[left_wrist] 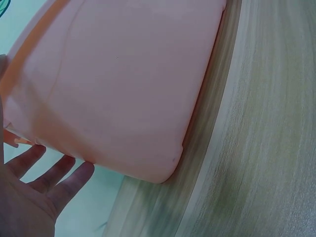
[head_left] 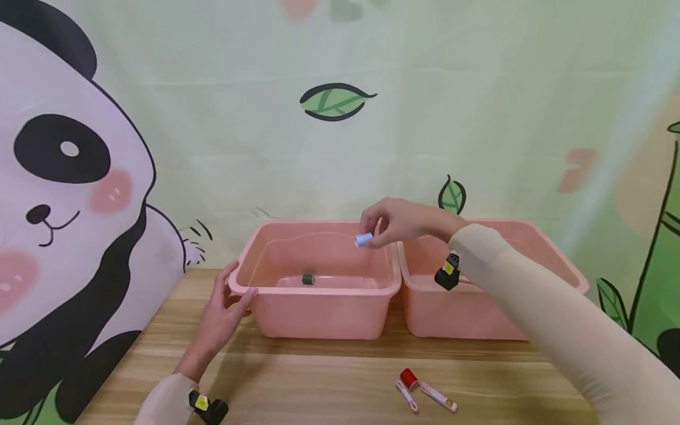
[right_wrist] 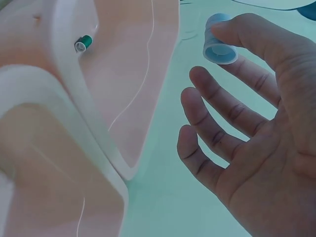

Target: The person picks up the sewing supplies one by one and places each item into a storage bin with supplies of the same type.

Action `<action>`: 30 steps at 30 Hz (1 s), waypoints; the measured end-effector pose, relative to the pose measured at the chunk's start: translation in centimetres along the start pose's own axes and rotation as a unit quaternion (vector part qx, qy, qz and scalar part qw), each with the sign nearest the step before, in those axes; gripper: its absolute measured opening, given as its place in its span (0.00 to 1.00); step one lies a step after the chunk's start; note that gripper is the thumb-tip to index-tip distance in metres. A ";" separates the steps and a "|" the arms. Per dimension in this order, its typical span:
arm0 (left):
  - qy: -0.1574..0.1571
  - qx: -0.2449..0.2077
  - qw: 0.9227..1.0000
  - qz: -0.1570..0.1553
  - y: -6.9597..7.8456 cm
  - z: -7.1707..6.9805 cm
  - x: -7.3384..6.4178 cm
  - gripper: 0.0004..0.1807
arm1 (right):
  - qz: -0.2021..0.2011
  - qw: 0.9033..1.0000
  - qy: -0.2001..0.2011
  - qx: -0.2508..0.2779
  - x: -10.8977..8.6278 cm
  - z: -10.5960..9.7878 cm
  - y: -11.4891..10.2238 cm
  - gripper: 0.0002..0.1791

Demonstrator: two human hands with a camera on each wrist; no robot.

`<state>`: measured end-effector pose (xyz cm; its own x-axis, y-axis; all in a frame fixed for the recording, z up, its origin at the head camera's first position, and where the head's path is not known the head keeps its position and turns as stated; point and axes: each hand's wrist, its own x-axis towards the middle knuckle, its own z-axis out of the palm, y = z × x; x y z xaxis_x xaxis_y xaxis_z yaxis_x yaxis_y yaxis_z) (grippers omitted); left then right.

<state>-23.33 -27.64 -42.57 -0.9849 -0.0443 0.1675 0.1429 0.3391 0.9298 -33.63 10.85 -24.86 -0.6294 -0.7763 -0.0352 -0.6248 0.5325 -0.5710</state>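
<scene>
Over the left pink bin (head_left: 319, 313), my right hand (head_left: 395, 221) pinches a light blue thread spool (head_left: 363, 239) between thumb and index finger. The right wrist view shows the spool's hollow end (right_wrist: 220, 53) and the other three fingers spread away from it. At the bin's left end, my left hand (head_left: 225, 310) holds the rim, thumb at the front corner. Its fingers (left_wrist: 69, 185) reach the bin's outer wall in the left wrist view. Inside that bin lies a green thread spool (head_left: 308, 279).
A second pink bin (head_left: 467, 319) stands close against the first on its right, partly behind my right forearm. On the wooden table (head_left: 297, 383) in front lie a red spool (head_left: 408, 378) and two slim pink-and-white items (head_left: 438, 396). A panda-printed cloth (head_left: 239, 118) hangs behind.
</scene>
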 end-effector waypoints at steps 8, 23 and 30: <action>0.002 -0.001 1.000 0.017 -0.3 -0.1 0.2 0.44 | 0.030 0.999 0.014 0.006 2.6 0.0 0.5 0.06; 0.009 -0.002 1.000 0.029 -0.6 0.0 0.3 0.43 | 0.080 0.993 0.082 -0.026 6.9 0.3 1.6 0.07; 0.012 -0.006 1.000 0.027 -0.6 0.1 0.1 0.43 | 0.111 0.990 0.084 -0.007 8.3 0.5 2.4 0.08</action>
<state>-23.55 -27.75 -43.12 -0.9729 -0.0490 0.2258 0.1976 0.3306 0.9228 -40.13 5.57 -26.91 -0.8197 -0.5724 -0.0212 -0.4672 0.6897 -0.5532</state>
